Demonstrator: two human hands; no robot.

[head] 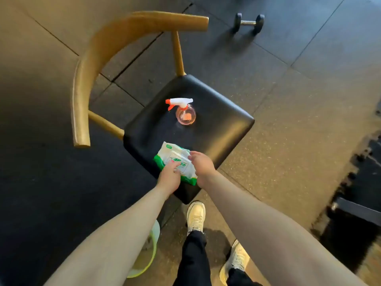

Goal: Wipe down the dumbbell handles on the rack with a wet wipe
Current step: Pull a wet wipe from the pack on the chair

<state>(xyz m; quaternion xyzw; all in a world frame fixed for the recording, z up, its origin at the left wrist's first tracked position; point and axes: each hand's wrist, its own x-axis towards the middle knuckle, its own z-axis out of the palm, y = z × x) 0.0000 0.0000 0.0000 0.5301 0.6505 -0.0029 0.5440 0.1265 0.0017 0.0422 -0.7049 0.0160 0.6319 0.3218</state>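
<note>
A white and green wet wipe pack (pixel 175 159) lies on the near corner of a chair's black seat (pixel 216 120). My left hand (pixel 169 177) holds the pack's near left end, fingers lying over its top. My right hand (pixel 202 165) is at the pack's right side, its curled fingertips pinching at the edge of the label flap. One black dumbbell (pixel 248 22) with a metal handle lies on the floor far beyond the chair. No loose wipe is in view.
A clear spray bottle (pixel 184 111) with a white and orange trigger stands mid-seat. The chair's curved wooden backrest (pixel 99 58) rises to the left. A pale green bin (pixel 148 254) sits by my left leg. Dark equipment (pixel 358 209) lines the right edge.
</note>
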